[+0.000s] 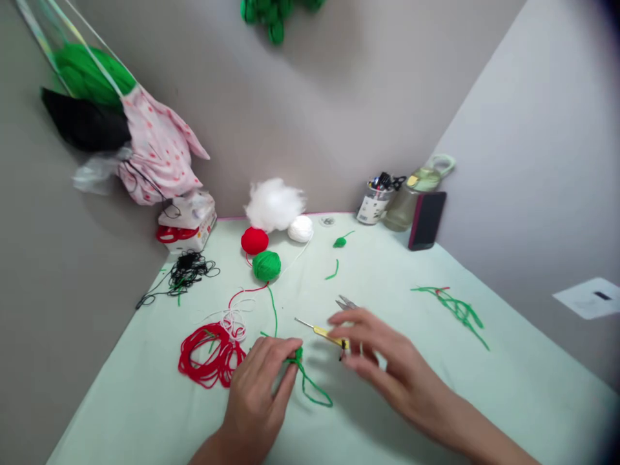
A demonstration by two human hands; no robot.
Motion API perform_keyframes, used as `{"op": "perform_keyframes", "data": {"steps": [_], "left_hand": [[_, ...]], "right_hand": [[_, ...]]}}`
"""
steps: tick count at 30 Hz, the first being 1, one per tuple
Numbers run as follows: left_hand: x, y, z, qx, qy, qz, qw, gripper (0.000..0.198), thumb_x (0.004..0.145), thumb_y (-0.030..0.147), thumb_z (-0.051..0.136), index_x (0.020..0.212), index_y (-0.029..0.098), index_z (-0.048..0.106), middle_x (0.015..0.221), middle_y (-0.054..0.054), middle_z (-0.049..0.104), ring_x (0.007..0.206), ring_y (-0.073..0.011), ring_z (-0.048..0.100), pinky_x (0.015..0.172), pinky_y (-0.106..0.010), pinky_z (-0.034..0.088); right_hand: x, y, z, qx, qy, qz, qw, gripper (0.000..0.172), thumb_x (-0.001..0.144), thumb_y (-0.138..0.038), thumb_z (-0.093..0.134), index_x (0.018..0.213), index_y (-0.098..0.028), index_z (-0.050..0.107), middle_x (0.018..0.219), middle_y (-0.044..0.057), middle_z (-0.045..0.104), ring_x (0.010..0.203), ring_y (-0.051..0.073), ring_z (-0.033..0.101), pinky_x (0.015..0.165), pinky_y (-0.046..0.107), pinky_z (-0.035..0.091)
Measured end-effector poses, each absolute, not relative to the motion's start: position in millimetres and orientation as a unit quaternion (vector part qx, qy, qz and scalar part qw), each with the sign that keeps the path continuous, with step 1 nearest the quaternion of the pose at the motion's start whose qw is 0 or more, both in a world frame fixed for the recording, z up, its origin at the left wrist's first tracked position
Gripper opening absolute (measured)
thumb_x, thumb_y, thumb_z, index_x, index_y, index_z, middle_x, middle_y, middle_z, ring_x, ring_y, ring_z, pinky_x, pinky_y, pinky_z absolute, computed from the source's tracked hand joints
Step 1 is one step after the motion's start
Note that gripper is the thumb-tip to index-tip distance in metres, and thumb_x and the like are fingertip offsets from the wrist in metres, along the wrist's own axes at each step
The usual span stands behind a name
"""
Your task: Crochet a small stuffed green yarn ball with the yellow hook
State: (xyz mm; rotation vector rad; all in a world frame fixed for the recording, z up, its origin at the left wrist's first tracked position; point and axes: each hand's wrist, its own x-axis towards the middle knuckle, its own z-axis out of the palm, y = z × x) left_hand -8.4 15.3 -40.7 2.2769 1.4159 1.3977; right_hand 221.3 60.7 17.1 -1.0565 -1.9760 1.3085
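My left hand (pixel 259 381) pinches a small green crocheted piece (pixel 299 354) between thumb and fingers. From it a loop of green yarn (pixel 317 394) hangs to the right, and a strand (pixel 274 310) leads back to the green yarn ball (pixel 266 266). My right hand (pixel 382 355) is slightly blurred, its fingers apart around the handle end of a yellow-handled crochet hook (pixel 323 332). The hook points up and left; whether the fingertips touch it is hard to see. Just behind that hand lie scissors (pixel 345 302), their handles hidden.
Red yarn (pixel 206 355) lies coiled at left, near tangled black yarn (pixel 188 274). Toward the back are red (pixel 254 241) and white (pixel 300 228) balls and white stuffing (pixel 275 203). A pen cup (pixel 372 205), bottle (pixel 402 205) and phone (pixel 427 221) stand back right; green scraps (pixel 458 309) lie right.
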Motion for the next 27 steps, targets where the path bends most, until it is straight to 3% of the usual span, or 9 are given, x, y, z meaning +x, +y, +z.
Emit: {"op": "perform_keyframes", "data": {"steps": [2, 7, 10, 13, 18, 21, 23, 25, 27], "left_hand": [[-7, 14, -35, 0.765, 0.445, 0.464, 0.04, 0.032, 0.093, 0.0, 0.055, 0.117, 0.018, 0.064, 0.091, -0.006, 0.074, 0.082, -0.0184, 0.07, 0.074, -0.027, 0.057], [1, 16, -25, 0.795, 0.385, 0.469, -0.008, 0.033, 0.094, -0.001, 0.053, 0.12, 0.016, 0.063, 0.091, -0.008, 0.074, 0.082, -0.0196, 0.07, 0.074, -0.029, 0.058], [5, 18, -25, 0.805, 0.375, 0.459, -0.011, 0.034, 0.095, 0.0, 0.052, 0.123, 0.016, 0.061, 0.096, -0.01, 0.075, 0.086, -0.0208, 0.071, 0.076, -0.03, 0.061], [7, 18, -28, 0.823, 0.383, 0.42, -0.019, 0.048, 0.094, 0.0, 0.051, 0.14, 0.012, 0.051, 0.114, -0.016, 0.076, 0.106, -0.024, 0.073, 0.09, -0.034, 0.063], [14, 18, -36, 0.859, 0.393, 0.328, -0.026, 0.082, 0.086, 0.006, 0.058, 0.161, 0.009, 0.025, 0.151, -0.023, 0.06, 0.144, -0.0334, 0.054, 0.11, -0.047, 0.057], [18, 17, -41, 0.876, 0.368, 0.311, -0.008, 0.082, 0.084, 0.016, 0.065, 0.159, 0.011, 0.032, 0.155, -0.026, 0.055, 0.143, -0.0423, 0.053, 0.105, -0.057, 0.058], [16, 15, -42, 0.9, 0.304, 0.312, 0.023, 0.062, 0.09, 0.022, 0.064, 0.15, 0.02, 0.049, 0.147, -0.02, 0.065, 0.131, -0.0369, 0.066, 0.095, -0.045, 0.065], [9, 17, -36, 0.893, 0.297, 0.331, 0.065, 0.045, 0.095, 0.011, 0.053, 0.134, 0.033, 0.061, 0.127, -0.004, 0.079, 0.11, -0.021, 0.078, 0.093, -0.03, 0.064], [-5, 27, -20, 0.895, 0.28, 0.325, 0.122, 0.038, 0.095, 0.016, 0.058, 0.124, 0.039, 0.065, 0.107, 0.007, 0.084, 0.095, -0.015, 0.08, 0.103, -0.028, 0.059]], "right_hand": [[222, 60, 20, -0.458, -0.711, 0.44, 0.302, 0.04, 0.103, -0.055, 0.05, 0.118, -0.025, 0.071, 0.118, 0.012, 0.069, 0.088, 0.022, 0.064, 0.08, 0.034, 0.051], [202, 49, 13, -0.352, -0.708, 0.58, 0.196, 0.051, 0.1, -0.062, 0.051, 0.093, -0.016, 0.071, 0.092, 0.007, 0.069, 0.088, 0.022, 0.063, 0.084, 0.034, 0.049], [185, 44, 3, -0.345, -0.604, 0.664, 0.274, 0.062, 0.096, -0.072, 0.051, 0.081, -0.014, 0.067, 0.081, 0.005, 0.063, 0.08, 0.019, 0.059, 0.081, 0.033, 0.048], [177, 48, -4, -0.339, -0.477, 0.737, 0.338, 0.061, 0.089, -0.072, 0.063, 0.078, -0.013, 0.068, 0.079, 0.004, 0.064, 0.075, 0.015, 0.057, 0.076, 0.029, 0.047], [177, 62, -3, -0.372, -0.363, 0.768, 0.375, 0.052, 0.077, -0.064, 0.082, 0.075, -0.014, 0.068, 0.074, 0.003, 0.068, 0.072, 0.014, 0.061, 0.071, 0.024, 0.046], [181, 77, 1, -0.383, -0.313, 0.77, 0.403, 0.045, 0.074, -0.055, 0.089, 0.08, -0.016, 0.068, 0.078, 0.003, 0.072, 0.075, 0.016, 0.067, 0.074, 0.026, 0.05], [186, 89, 4, -0.39, -0.274, 0.769, 0.426, 0.041, 0.076, -0.05, 0.089, 0.082, -0.016, 0.066, 0.082, 0.004, 0.075, 0.079, 0.017, 0.071, 0.077, 0.028, 0.053], [192, 101, 8, -0.398, -0.249, 0.762, 0.446, 0.038, 0.082, -0.047, 0.085, 0.08, -0.017, 0.063, 0.08, 0.004, 0.074, 0.078, 0.017, 0.073, 0.081, 0.03, 0.056], [199, 106, 9, -0.388, -0.251, 0.767, 0.446, 0.039, 0.085, -0.048, 0.083, 0.08, -0.017, 0.061, 0.068, -0.002, 0.066, 0.063, 0.012, 0.066, 0.078, 0.029, 0.057]]}}
